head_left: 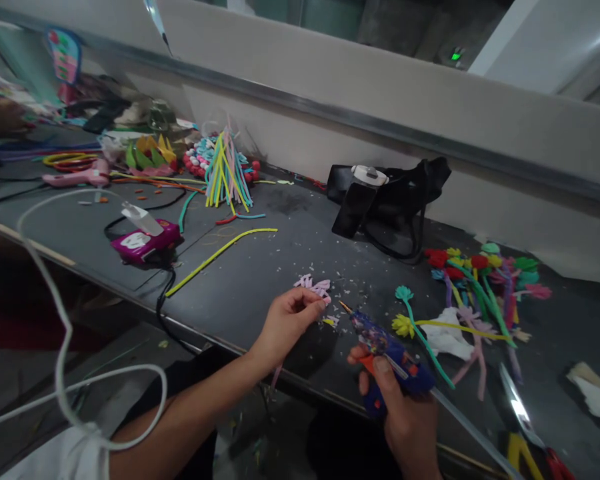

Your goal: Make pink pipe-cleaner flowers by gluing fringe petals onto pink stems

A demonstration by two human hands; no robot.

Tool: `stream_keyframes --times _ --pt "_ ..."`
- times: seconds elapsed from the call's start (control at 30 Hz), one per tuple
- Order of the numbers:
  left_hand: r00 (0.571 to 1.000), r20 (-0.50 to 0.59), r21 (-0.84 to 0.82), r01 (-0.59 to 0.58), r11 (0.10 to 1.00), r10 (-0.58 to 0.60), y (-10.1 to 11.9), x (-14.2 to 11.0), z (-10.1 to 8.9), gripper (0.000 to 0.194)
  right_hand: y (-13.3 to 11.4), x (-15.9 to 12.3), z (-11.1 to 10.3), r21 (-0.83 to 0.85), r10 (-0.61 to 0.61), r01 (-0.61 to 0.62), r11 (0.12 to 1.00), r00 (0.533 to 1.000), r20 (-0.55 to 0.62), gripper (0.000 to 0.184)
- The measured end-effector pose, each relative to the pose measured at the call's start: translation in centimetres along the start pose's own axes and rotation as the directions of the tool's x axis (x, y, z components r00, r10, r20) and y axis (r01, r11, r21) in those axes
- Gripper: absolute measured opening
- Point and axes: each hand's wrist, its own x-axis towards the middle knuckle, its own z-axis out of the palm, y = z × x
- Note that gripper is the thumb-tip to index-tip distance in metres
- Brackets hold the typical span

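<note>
My left hand pinches a pale lilac pipe-cleaner flower between thumb and fingers, low over the table near its front edge. Facing it from the right is a blue glue gun, gripped in my right hand with a finger by the orange trigger. The nozzle points at the flower, a small gap apart. A long glue stick sticks out of the gun's back. A teal pipe-cleaner flower and a yellow one lie just right of the gun.
Finished pipe-cleaner flowers are heaped at the right, with scissors nearer me. A black bag and phone stand by the wall. Leftward are a purple power strip, a pink glue gun, a pipe-cleaner bundle and another person's hand.
</note>
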Motion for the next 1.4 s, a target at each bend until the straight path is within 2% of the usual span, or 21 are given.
stream_keyframes --times 0.23,0.4,0.6,0.87,1.17,1.4 --pt "0.999 -0.028 0.039 -0.032 0.999 0.033 -0.3 -0.2 0.1 0.026 0.7 -0.1 0.4 -0.119 -0.072 0.067 0.991 0.996 -0.042 0.034" --pt "0.997 -0.038 0.099 -0.057 0.993 0.061 -0.6 -0.1 0.1 0.024 1.9 0.2 0.0 -0.188 -0.211 0.220 0.957 0.975 0.067 0.021" --pt "0.995 -0.039 0.139 -0.088 0.986 0.095 -1.1 0.0 -0.1 0.024 2.9 0.1 -0.1 -0.292 -0.309 0.321 0.901 0.947 0.088 0.017" --pt "0.994 -0.034 0.165 -0.097 0.982 0.104 -1.4 0.0 -0.1 0.026 3.5 0.0 -0.2 -0.279 -0.306 0.321 0.905 0.947 0.097 0.016" --pt "0.995 -0.031 0.155 -0.091 0.984 0.097 -1.3 0.0 -0.1 0.024 3.6 -0.2 -0.1 -0.313 -0.237 0.237 0.920 0.971 0.040 0.023" --pt "0.994 -0.024 0.150 -0.101 0.984 0.106 -1.4 -0.1 -0.1 0.023 3.8 -0.2 0.0 -0.312 -0.243 0.233 0.921 0.970 0.005 0.026"
